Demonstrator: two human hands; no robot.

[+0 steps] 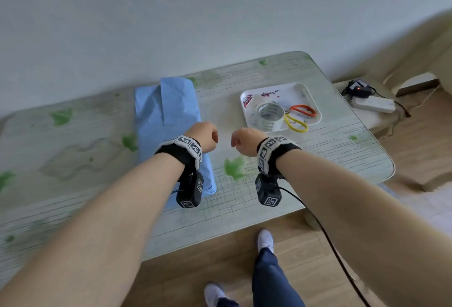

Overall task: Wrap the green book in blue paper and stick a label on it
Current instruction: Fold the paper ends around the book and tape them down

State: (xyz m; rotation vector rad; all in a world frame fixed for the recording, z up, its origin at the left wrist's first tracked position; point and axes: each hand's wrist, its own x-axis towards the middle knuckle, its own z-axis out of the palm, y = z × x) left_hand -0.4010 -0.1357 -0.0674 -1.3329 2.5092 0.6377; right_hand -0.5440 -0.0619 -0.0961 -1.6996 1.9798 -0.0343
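The leaf-printed table runs along a pale wall. On its middle lies the blue-paper parcel, flat, with its long axis running from the near edge toward the wall and its far end leaning slightly left. The paper is pale blue and creased, and a narrower flap is folded lengthwise over its right side at the far end. The near end is partly hidden behind the left wrist. To the right, well apart, sits a white tray.

The left hand hovers over the parcel's right edge. The right hand hovers just beside it over bare table. Both have fingers loosely curled downward, with nothing seen in them and no contact visible.

In the tray are a clear tape roll and orange and yellow loops.
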